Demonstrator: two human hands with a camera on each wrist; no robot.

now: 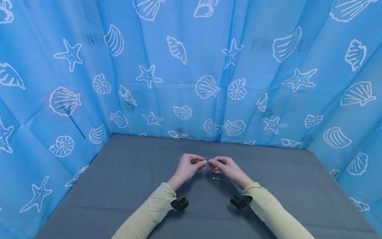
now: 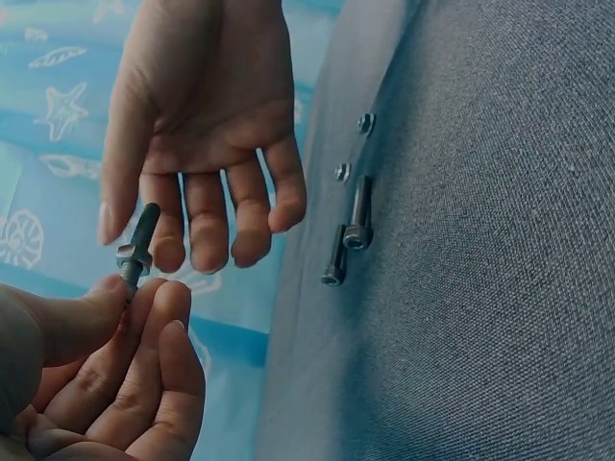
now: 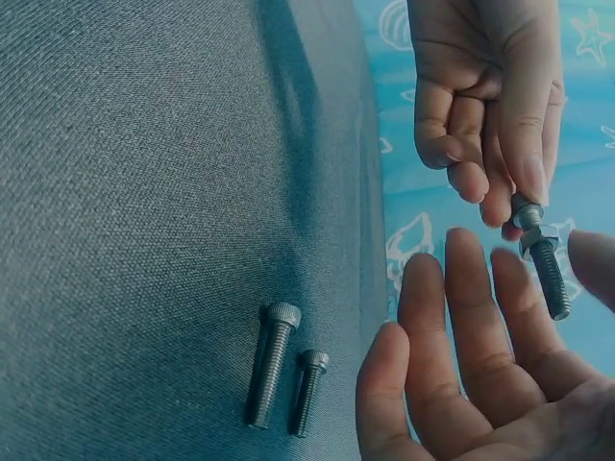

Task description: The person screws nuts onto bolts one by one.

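Between thumb and fingertips, my left hand (image 1: 188,165) pinches a socket-head bolt (image 2: 144,230) by its head. A hex nut (image 3: 539,240) sits partway along the bolt's thread, and the threaded tip sticks out toward my right hand (image 1: 225,166). That hand's fingers (image 3: 471,317) are spread and relaxed around the tip, with the thumb on the other side and gaps showing between skin and bolt. On the grey cloth below lie two more socket-head bolts, a larger one (image 3: 274,365) and a smaller one (image 3: 309,394), side by side.
Two loose nuts, one (image 2: 366,123) and another (image 2: 342,172), lie on the grey table (image 1: 134,186) close to the loose bolts. A blue curtain (image 1: 191,66) with white shells and starfish hangs around the table's back and sides. Each sleeve carries a black wrist device (image 1: 179,203).
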